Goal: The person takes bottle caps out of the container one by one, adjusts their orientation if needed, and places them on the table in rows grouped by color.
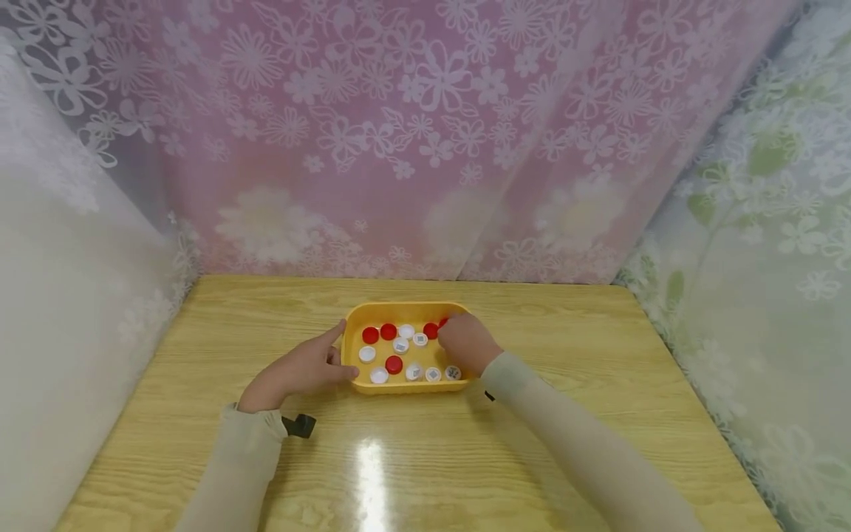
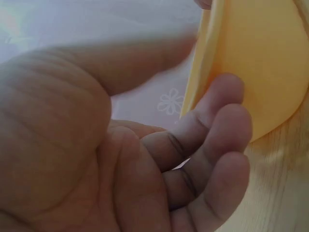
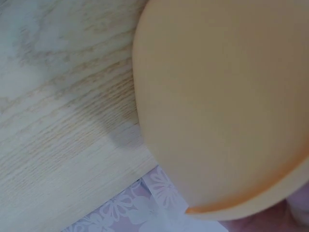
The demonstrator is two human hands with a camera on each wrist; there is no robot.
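A yellow plastic tray (image 1: 405, 389) stands on the table with several red and white round caps lying in it. Some white caps, such as one near the front (image 1: 433, 374), bear a small printed square. My left hand (image 1: 302, 373) holds the tray's left end, thumb at the near corner and index finger at the far one. In the left wrist view, its other fingers (image 2: 226, 130) curl against the yellow wall (image 2: 270, 63). My right hand (image 1: 468, 343) reaches into the tray's right end beside a red cap (image 1: 444, 323); its fingertips are hidden, and I cannot tell whether it grips a cap.
The wood-grain table (image 1: 572, 325) runs out to both sides and in front of the tray. A pink floral curtain (image 1: 412, 148) hangs behind it, with pale floral cloth (image 1: 764, 258) on the right and white cloth (image 1: 73, 295) on the left.
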